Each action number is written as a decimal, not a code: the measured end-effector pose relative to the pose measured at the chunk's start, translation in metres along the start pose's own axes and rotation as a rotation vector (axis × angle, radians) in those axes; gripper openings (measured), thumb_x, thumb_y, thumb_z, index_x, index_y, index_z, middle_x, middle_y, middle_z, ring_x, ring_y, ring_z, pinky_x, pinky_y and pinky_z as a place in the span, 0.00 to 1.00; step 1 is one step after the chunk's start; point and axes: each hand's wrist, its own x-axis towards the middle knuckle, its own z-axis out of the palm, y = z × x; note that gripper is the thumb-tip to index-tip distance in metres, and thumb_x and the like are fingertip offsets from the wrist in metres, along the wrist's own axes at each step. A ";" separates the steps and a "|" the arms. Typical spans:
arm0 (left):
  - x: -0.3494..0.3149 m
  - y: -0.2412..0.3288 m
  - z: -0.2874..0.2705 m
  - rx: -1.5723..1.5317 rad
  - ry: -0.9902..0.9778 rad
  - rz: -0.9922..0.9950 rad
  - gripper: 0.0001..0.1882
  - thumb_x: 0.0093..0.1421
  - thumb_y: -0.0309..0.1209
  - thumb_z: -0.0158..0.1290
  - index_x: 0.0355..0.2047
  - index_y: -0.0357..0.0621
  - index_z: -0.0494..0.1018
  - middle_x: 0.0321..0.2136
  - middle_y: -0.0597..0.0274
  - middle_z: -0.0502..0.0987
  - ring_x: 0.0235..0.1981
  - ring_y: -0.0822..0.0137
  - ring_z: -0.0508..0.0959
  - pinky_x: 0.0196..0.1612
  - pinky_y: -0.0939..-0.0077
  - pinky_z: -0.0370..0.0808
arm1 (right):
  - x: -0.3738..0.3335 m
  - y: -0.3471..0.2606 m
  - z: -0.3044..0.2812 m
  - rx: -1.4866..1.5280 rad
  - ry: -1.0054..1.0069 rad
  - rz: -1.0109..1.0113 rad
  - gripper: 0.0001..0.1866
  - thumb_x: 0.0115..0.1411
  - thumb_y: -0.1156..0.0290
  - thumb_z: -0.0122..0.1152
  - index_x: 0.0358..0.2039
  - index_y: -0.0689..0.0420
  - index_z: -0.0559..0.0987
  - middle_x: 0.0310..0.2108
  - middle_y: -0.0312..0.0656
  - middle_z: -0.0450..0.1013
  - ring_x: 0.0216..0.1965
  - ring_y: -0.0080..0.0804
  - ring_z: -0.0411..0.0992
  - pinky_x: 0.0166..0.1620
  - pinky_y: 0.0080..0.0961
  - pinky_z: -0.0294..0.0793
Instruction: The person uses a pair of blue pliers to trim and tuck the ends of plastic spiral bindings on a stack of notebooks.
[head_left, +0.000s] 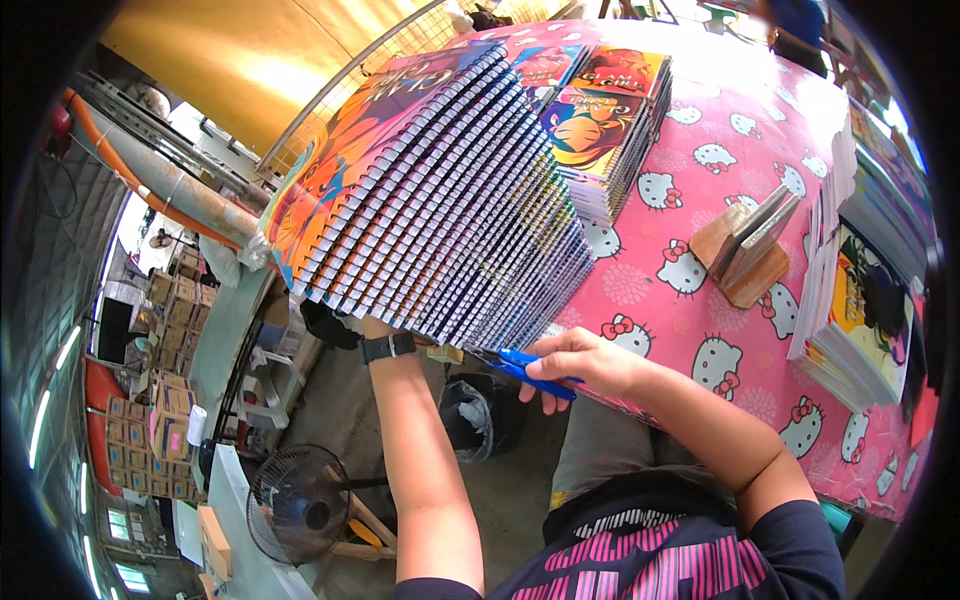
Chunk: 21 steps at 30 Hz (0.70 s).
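A tall, leaning stack of spiral-bound notebooks [440, 215] fills the middle, its coil edges turned toward me and an orange, colourful cover on top. My right hand [572, 365] is closed round blue-handled pliers [530, 372]. Their dark jaws reach the lower ends of the coils at the near edge of the stack; whether they grip a wire I cannot make out. My left hand [375, 328], below a wrist with a dark watch [388, 347], is at the stack's near left corner. The notebooks hide most of its fingers.
Smaller notebook piles [600, 125] stand behind on the pink patterned tablecloth [715, 310]. To the right are a wooden holder [745, 250] and stacked booklets [850, 320]. A dark bin [485, 415] sits below the table edge, and a black fan [300, 505] stands lower left.
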 end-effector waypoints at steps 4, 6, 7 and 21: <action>-0.003 -0.004 0.001 0.171 0.160 -0.007 0.28 0.69 0.44 0.34 0.62 0.38 0.53 0.60 0.52 0.61 0.57 0.58 0.66 0.57 0.63 0.68 | -0.003 0.015 0.018 -1.077 0.584 -0.664 0.30 0.44 0.64 0.66 0.50 0.53 0.73 0.38 0.45 0.70 0.39 0.39 0.70 0.42 0.35 0.68; -0.006 -0.005 -0.001 0.256 0.240 -0.009 0.28 0.69 0.44 0.34 0.62 0.38 0.53 0.60 0.52 0.61 0.57 0.58 0.66 0.57 0.63 0.68 | -0.004 0.016 0.017 -1.201 0.665 -0.751 0.32 0.42 0.65 0.66 0.51 0.52 0.72 0.39 0.43 0.69 0.40 0.40 0.68 0.43 0.36 0.66; -0.008 -0.005 -0.002 0.300 0.279 -0.010 0.28 0.69 0.43 0.34 0.62 0.38 0.53 0.60 0.52 0.61 0.57 0.58 0.66 0.57 0.63 0.68 | -0.005 0.016 0.017 -1.262 0.706 -0.796 0.33 0.41 0.66 0.66 0.52 0.52 0.71 0.39 0.42 0.68 0.41 0.40 0.66 0.43 0.37 0.65; -0.005 0.002 -0.012 0.379 0.189 0.017 0.27 0.68 0.40 0.36 0.62 0.38 0.52 0.61 0.53 0.60 0.59 0.61 0.64 0.59 0.66 0.64 | -0.001 0.016 0.010 -0.886 0.524 -0.579 0.21 0.47 0.64 0.65 0.44 0.56 0.77 0.32 0.40 0.73 0.32 0.32 0.72 0.37 0.31 0.71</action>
